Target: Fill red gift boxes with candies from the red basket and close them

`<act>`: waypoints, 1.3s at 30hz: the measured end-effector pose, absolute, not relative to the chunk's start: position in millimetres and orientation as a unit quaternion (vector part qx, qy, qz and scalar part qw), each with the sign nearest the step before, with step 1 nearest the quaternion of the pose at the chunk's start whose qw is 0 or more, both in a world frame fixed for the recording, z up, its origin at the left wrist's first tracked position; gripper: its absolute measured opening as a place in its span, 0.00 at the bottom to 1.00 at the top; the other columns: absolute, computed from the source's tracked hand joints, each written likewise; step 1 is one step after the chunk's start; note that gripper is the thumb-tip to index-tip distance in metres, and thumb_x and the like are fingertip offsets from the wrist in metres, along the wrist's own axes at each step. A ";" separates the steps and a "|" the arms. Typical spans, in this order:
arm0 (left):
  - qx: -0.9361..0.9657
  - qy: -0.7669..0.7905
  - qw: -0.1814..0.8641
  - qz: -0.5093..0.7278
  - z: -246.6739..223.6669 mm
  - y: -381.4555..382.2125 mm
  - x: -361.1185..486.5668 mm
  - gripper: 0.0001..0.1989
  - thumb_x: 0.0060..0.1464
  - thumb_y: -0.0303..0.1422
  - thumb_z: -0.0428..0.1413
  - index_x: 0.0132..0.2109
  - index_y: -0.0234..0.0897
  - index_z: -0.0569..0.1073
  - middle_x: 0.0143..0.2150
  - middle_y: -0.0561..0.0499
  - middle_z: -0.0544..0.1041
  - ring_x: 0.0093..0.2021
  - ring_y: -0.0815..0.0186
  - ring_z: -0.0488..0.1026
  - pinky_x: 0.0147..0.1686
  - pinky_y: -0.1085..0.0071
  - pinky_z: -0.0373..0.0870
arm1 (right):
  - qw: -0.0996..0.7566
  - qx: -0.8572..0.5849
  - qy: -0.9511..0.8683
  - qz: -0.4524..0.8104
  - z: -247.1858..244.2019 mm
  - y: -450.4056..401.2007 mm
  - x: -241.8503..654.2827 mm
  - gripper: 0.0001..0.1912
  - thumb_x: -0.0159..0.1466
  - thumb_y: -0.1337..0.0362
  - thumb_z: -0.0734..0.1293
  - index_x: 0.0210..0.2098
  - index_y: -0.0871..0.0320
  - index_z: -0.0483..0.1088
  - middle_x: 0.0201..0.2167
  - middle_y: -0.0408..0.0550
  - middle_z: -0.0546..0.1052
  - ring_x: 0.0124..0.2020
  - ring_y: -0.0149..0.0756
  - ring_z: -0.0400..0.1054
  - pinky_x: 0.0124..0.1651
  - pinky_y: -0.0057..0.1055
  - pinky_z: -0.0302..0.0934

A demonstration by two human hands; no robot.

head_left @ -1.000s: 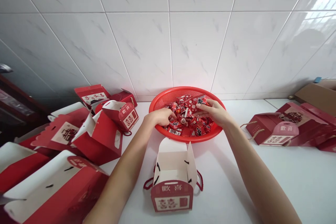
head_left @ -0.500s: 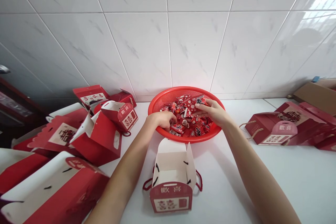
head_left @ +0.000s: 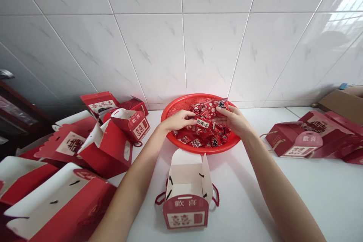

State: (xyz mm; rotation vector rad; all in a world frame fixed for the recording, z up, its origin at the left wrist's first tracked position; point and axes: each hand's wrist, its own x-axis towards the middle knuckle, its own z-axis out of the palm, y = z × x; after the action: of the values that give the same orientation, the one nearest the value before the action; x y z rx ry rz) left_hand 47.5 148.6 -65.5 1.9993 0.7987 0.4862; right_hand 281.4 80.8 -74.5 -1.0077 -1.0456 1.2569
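Note:
A red plastic basket (head_left: 171,110) with perforated sides stands against the wall, heaped with red-wrapped candies (head_left: 195,142). My left hand (head_left: 179,120) is over its left part, pinching a small red candy packet (head_left: 203,123) with a pale label. Over the right part, my right hand (head_left: 231,120) grips a larger red packet (head_left: 211,108) with white dots and a black character; its thumb lies on top. Some of its fingers are hidden. In front of the basket an open red gift box (head_left: 185,206) with a white inside and dark red cord handles faces me.
Several open red boxes (head_left: 106,149) crowd the left side. On the right lie closed red gift boxes (head_left: 295,138) with rope handles, and behind them a brown cardboard box (head_left: 340,102). White tiled wall (head_left: 210,53) rises directly behind the basket.
My left hand has come up out of the candies with a small packet and moved right, closer to my right hand. The right hand still holds its larger packet.

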 end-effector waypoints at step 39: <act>0.754 0.276 0.434 0.410 -62.7 143.4 49.4 0.11 0.42 0.31 0.59 0.36 0.37 0.82 0.42 0.49 0.84 0.48 0.56 0.79 0.53 0.60 0.74 | 0.600 -0.414 -0.408 0.549 -71.1 80.7 282.7 0.19 0.44 0.57 0.83 0.29 0.56 0.75 0.25 0.43 0.80 0.25 0.34 0.76 0.28 0.27 0.71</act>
State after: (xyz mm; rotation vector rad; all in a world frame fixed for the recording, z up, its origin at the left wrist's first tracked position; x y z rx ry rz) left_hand 49.4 143.4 -62.7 1.8776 0.6869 1.0201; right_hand 282.7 80.7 -71.1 -0.9600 -0.9470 1.2737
